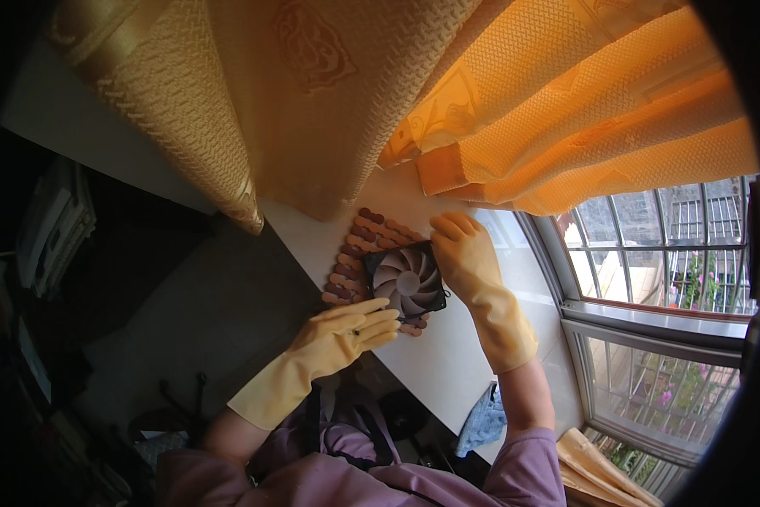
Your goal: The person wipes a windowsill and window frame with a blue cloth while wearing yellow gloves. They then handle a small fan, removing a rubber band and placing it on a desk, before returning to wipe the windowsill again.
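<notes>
A black-framed computer case fan (407,283) with pale grey blades lies on a mat of pink and brown rounded pieces (350,274). My left hand (348,331), in a cream rubber glove, is turned palm up at the fan's near left edge, its fingers extended. A small dark speck shows at the base of those fingers, too small to identify. Gloved the same way, my right hand (463,250) is curled beside the fan's far right corner. Its fingertips are hidden, so whether it pinches anything is unclear. A short black loop sticks out from the fan's right side.
The mat rests on a white windowsill ledge (437,355). A blue cloth (483,419) hangs over its near edge. Patterned yellow curtains (329,95) drape close above the far side. At the right stands a metal-framed window (658,323) with bars outside.
</notes>
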A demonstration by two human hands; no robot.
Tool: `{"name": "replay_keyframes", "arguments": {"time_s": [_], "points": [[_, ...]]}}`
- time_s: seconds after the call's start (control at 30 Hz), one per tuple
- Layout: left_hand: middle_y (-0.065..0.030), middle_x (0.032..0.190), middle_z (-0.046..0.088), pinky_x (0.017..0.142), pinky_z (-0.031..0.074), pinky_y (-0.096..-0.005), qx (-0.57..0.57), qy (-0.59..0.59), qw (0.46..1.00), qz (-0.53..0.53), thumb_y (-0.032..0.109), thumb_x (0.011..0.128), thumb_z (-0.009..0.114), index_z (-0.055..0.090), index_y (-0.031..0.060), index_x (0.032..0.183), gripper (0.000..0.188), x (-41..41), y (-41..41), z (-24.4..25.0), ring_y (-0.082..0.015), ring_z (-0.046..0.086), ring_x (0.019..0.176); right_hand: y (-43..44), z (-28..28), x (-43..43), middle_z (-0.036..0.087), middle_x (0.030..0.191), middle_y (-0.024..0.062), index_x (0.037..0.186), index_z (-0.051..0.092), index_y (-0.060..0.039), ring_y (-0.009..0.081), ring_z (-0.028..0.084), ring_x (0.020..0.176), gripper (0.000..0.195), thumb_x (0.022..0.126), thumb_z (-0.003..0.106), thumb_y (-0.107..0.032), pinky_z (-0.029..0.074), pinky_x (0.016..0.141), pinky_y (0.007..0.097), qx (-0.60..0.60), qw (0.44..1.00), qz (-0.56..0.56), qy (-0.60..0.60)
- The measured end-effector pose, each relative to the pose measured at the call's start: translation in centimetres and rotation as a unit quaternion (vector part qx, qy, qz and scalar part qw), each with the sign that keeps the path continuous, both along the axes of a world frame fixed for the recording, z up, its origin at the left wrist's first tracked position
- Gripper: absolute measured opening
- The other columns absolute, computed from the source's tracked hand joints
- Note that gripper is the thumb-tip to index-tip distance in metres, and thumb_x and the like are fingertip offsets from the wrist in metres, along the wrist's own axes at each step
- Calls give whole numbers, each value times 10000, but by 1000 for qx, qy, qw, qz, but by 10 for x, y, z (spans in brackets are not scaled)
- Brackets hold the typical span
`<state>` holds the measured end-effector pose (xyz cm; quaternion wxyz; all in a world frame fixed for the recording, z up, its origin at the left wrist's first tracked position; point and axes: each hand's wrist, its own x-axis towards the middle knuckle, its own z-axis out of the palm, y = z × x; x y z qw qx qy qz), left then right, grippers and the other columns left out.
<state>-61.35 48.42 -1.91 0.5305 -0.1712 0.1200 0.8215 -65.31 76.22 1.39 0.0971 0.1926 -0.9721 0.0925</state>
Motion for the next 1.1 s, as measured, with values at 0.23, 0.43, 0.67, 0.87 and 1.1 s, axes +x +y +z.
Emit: {"name": "replay_keyframes", "arguments": {"time_s": [0.23, 0.43, 0.67, 0.87, 1.1], "points": [[-293, 1476, 410, 1205, 299, -490, 13, -12, 1000, 2, 107, 1031, 402, 338, -96, 1469, 487, 1, 3, -3, -386, 398, 1400, -4, -16, 6, 617, 864, 101, 751, 597, -22, 321, 612, 835, 54, 700, 613, -33, 514, 740, 419, -45, 997, -42, 53], [-289, 1474, 416, 1201, 305, -493, 9, -2, 1000, -3, 129, 1038, 423, 344, -97, 1465, 489, 2, 3, -6, -387, 406, 1395, -9, -22, 13, 620, 871, 95, 782, 602, -23, 312, 609, 817, 71, 713, 622, -17, 503, 704, 407, -64, 992, -82, 73], [-285, 1467, 429, 1196, 316, -494, 9, -5, 1000, -2, 136, 1042, 432, 362, -97, 1455, 480, 2, 2, -9, -387, 418, 1386, -7, -30, 15, 653, 913, 93, 821, 602, -26, 323, 611, 787, 122, 728, 653, 34, 498, 704, 400, -138, 980, -81, 115], [-284, 1468, 427, 1196, 317, -493, 12, -12, 1000, -1, 133, 1044, 429, 363, -97, 1455, 475, 2, 2, -10, -386, 419, 1385, -3, -37, 15, 675, 947, 90, 877, 624, -39, 337, 639, 845, 175, 725, 680, 29, 505, 794, 450, -156, 976, -63, 138], [-285, 1482, 407, 1205, 302, -492, 14, -5, 1000, -6, 127, 1045, 418, 345, -99, 1463, 481, 0, 1, -10, -389, 403, 1395, -11, -26, 13, 656, 905, 71, 797, 618, -50, 291, 644, 852, 103, 711, 656, -8, 500, 854, 448, -37, 987, -100, 123]]}}
